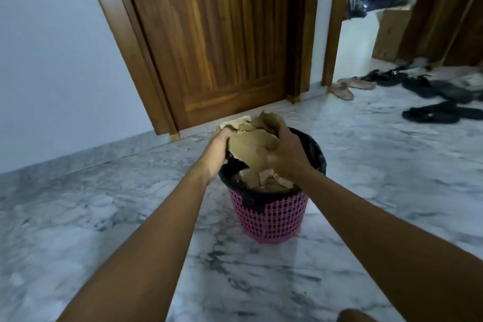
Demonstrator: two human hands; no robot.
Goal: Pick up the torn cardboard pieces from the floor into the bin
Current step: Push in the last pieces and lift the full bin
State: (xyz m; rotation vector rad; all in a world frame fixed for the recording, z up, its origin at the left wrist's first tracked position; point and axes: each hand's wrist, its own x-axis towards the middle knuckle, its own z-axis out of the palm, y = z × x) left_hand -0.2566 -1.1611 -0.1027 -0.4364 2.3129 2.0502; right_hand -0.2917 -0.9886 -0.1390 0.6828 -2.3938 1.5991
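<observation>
1. Step in hand: the drop into the bin. Both hands clamp one bundle of torn cardboard pieces (251, 142) between them, right over the mouth of the bin (271, 219).
2. Left hand (218, 149) grips the bundle's left side with its fingers curled over the top edge. Right hand (286, 158) wraps the right side. The hands are close together, with only cardboard between them.
3. The bin is pink mesh with a black liner (258, 200). It stands on the floor (104, 217) toward the far edge, in front of the wooden door (209, 34). Loose scraps (270, 181) are already inside, piled near the rim.
4. Next move, as I judge it: lower the bundle, let go, then press down. The bin looks nearly full, so pieces could slide over the rim, and a light bin may tip if pushed off-centre.
5. Hard to tell:
   - The fingertips are buried in the cardboard.
   - The bin's far rim is hidden behind the bundle.
   - I cannot tell whether the bundle touches the pile.
   - A brown rounded shape at the bottom edge is cut off and unidentifiable.
   - Whether pieces remain on floor outside the view is unknown.
6. Other: sandals (431, 114) lie at the floor's far right edge, and a box (392, 31) shows through the doorway.
</observation>
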